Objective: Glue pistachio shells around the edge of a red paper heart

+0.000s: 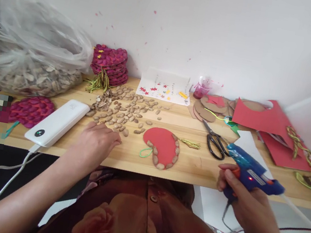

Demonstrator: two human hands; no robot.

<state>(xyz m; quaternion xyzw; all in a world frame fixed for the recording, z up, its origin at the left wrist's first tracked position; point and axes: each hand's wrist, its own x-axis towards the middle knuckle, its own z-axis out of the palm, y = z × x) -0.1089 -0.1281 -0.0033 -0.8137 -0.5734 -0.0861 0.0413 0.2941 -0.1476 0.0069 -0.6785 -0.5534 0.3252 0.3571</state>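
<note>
My right hand [245, 194] grips a blue hot glue gun [256, 172] with a lit red light and a white glue stick out of its back. Its nozzle end points left over the table. My left hand [97, 140] rests on the wood with curled fingers, beside loose tan shells [128, 117]; whatever its fingertips pinch is hidden. Between both hands lies a red rounded paper shape [164, 142], with tan shells lining its lower edge and right side. A green loop [146, 152] sticks out at its left, and a yellow-green tassel [191, 143] at its right.
Black scissors [215, 141] lie near the glue gun. A white power bank [58, 121] with a cable is left of my left hand. A plastic bag [34, 55] of shells, stacked purple pieces [110, 64], cardboard shapes [207, 109] and red card [282, 151] stand around the table.
</note>
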